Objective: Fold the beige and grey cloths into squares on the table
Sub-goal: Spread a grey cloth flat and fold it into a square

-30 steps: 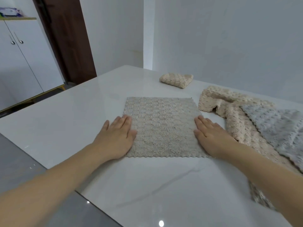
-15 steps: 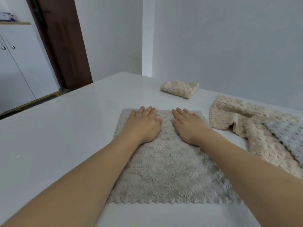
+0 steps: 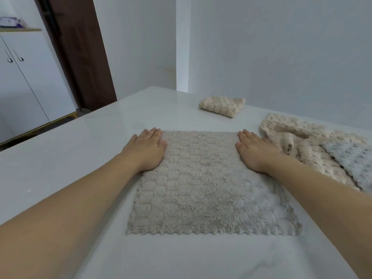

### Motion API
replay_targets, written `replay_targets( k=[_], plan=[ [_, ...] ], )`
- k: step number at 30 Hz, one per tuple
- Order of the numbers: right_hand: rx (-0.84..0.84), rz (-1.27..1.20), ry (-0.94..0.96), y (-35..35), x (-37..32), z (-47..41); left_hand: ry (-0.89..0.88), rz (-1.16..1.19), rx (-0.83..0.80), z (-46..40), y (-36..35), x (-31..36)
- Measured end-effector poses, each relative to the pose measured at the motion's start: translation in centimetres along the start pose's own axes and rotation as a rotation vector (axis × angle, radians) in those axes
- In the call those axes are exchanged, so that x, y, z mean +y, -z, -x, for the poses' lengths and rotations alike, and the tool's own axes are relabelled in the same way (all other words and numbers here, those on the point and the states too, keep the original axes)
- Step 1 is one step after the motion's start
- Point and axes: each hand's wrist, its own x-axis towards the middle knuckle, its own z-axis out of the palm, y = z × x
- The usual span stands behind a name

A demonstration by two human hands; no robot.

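Observation:
A grey-beige fluffy cloth (image 3: 203, 184) lies spread flat on the white table (image 3: 84, 158) in front of me. My left hand (image 3: 146, 151) rests flat on its far left corner, fingers straight. My right hand (image 3: 254, 151) lies flat on the far right corner, fingers straight too. A beige cloth folded into a small square (image 3: 222, 106) sits further back. To the right lies a heap of unfolded beige cloths (image 3: 298, 141) with a light grey cloth (image 3: 350, 160) on top of it.
The table's left edge runs diagonally from the far corner towards me. White cabinets (image 3: 22, 83) and a dark brown door (image 3: 80, 51) stand beyond it on the left. A white wall rises close behind the table.
My hands have slid apart from the middle of the cloth's far edge out to its two far corners. The cloth lies flat as before.

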Motion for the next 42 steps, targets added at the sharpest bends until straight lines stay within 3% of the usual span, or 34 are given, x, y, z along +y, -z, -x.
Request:
replay_targets(
  k=[3, 6, 8, 15, 20, 23, 29, 38, 40, 42],
  plan=[
    [0.034, 0.024, -0.041, 1.8, -1.7, 0.4, 0.056, -0.074, 0.045, 0.8, 2.2, 2.5],
    [0.092, -0.050, 0.092, 2.0, -3.6, 3.7, -0.099, 0.103, 0.134, 3.7, 2.1, 6.7],
    [0.065, -0.036, 0.174, 0.1, -4.5, 6.4, -0.184, 0.085, 0.112, 6.3, -0.4, 8.2],
    [0.033, -0.053, 0.146, -0.6, -4.0, 6.4, -0.161, 0.042, 0.056, 6.9, -1.1, 6.9],
    [-0.017, -0.006, -0.006, -0.3, 0.2, 9.3, -0.025, 0.023, 0.007, 8.9, -0.8, 0.9],
    [0.031, 0.047, -0.010, 1.0, 0.0, 11.0, 0.028, -0.041, -0.006, 9.8, 0.7, 0.9],
    [0.083, -0.107, 0.194, -2.4, -6.8, 14.7, -0.220, 0.025, 0.101, 14.6, -2.2, 9.8],
    [-0.021, -0.016, 0.110, -1.4, -1.3, 15.8, -0.120, -0.065, -0.025, 15.6, -1.0, 2.6],
    [0.077, 0.057, 0.139, -0.3, -1.7, 16.1, -0.197, -0.176, 0.065, 16.1, 0.4, 3.2],
    [0.205, 0.072, 0.240, 0.9, -2.7, 17.0, -0.339, -0.112, 0.143, 17.2, 1.7, 4.4]
  ],
)
